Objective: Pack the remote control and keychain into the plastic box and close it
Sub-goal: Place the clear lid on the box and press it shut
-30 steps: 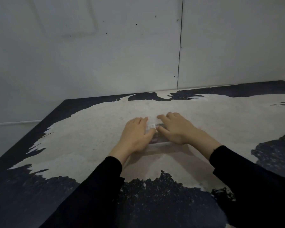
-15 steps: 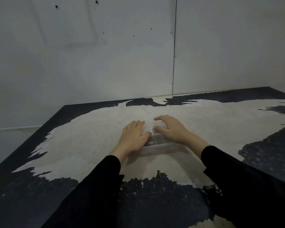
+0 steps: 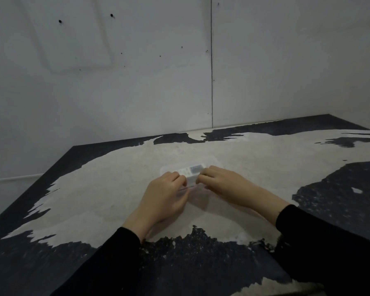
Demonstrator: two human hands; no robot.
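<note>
A small clear plastic box [image 3: 192, 184] lies on the worn table between my two hands. Through its lid a white remote control [image 3: 190, 170] with a grey screen shows at the far side. My left hand [image 3: 165, 197] grips the box's left end, fingers curled over the top. My right hand [image 3: 220, 181] rests on the right end, its fingertips on the lid. The keychain is not visible. The lid lies flat on the box as far as I can tell.
The table [image 3: 107, 189] has a pale worn middle and black patches along its edges. A grey wall [image 3: 137, 82] rises just behind the far edge. The table's left edge runs diagonally at the left.
Both hands have slid back toward me off the top of the box, uncovering the remote under the lid. The camera has tilted upward.
</note>
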